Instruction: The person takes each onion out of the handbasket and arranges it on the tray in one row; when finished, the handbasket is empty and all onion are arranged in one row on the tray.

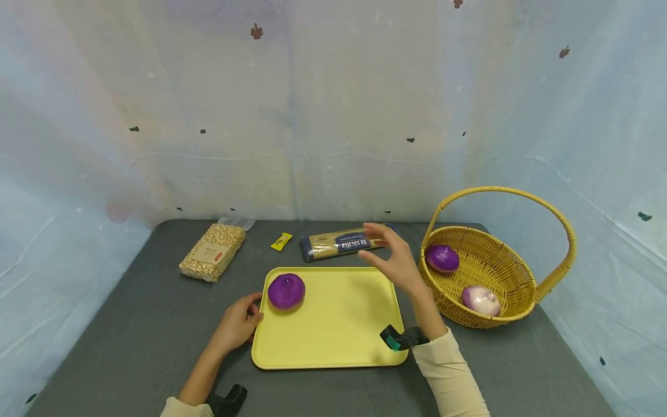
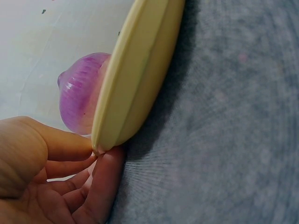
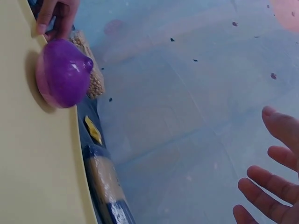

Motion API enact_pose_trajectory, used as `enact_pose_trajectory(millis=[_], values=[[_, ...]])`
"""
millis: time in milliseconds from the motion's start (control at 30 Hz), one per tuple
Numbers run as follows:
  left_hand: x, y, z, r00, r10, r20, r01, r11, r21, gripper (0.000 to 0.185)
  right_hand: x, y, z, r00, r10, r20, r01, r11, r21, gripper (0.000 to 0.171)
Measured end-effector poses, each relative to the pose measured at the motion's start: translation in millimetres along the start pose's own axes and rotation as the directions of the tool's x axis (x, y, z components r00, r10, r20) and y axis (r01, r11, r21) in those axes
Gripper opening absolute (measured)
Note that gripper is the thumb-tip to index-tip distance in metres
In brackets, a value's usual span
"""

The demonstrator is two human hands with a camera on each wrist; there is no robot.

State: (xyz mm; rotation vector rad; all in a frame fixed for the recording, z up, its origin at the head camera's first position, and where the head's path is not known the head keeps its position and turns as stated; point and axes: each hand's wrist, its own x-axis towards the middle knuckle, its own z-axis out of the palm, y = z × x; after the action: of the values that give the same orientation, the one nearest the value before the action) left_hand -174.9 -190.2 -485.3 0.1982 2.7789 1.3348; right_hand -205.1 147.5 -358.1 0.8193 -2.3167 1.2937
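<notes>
Gray table [image 1: 130, 324]: 3 onions, 1 tray [image 1: 339, 324], 1 basket [image 1: 500, 266].

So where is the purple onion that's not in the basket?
In the head view the purple onion sits in the far-left corner of the yellow tray, just right of the left hand gripping the tray's left rim.

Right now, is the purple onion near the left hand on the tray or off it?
On it. The purple onion sits inside the yellow tray, near the left edge that the left hand grips.
</notes>
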Motion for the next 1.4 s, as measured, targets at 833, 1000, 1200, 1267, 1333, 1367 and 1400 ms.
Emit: enact_pose_trajectory(millis=[833,1000,1200,1267,1333,1367,1400], values=[[-0.6,-0.1,-0.5,0.999,0.039,-0.019,-0.039,0.999,0.023,0.041,-19.2,20.1,-60.1,0.984,0.087,-0.158,-0.095,0.994,-0.046,0.044],[-1.2,-0.2,-0.7,0.999,0.032,-0.014,-0.032,0.999,0.019,0.041,-22.3,26.0,-66.5,0.98,0.09,-0.18,-0.094,0.995,-0.015,0.043],[-2.4,1.4,-0.6,1.0,0.016,-0.011,-0.016,1.0,0.009,0.041,-28.1,34.0,-73.5,0.97,0.085,-0.226,-0.09,0.996,-0.01,0.042],[-2.6,1.9,-0.4,1.0,0.014,-0.011,-0.014,1.0,0.005,0.041,-29.6,36.6,-76.5,0.968,0.087,-0.236,-0.093,0.996,-0.017,0.042],[-2.3,2.2,-0.2,1.0,0.014,-0.013,-0.014,1.0,0.0,0.041,-30.3,38.8,-80.1,0.965,0.098,-0.243,-0.104,0.995,-0.013,0.042],[-2.3,2.5,-0.2,1.0,0.015,-0.015,-0.015,1.0,-0.002,0.041,-30.4,39.9,-81.9,0.964,0.104,-0.244,-0.11,0.994,-0.009,0.042],[-2.1,2.5,-0.2,1.0,0.016,-0.015,-0.016,1.0,-0.003,0.041,-30.5,41.1,-83.8,0.963,0.111,-0.244,-0.115,0.993,-0.005,0.042]])
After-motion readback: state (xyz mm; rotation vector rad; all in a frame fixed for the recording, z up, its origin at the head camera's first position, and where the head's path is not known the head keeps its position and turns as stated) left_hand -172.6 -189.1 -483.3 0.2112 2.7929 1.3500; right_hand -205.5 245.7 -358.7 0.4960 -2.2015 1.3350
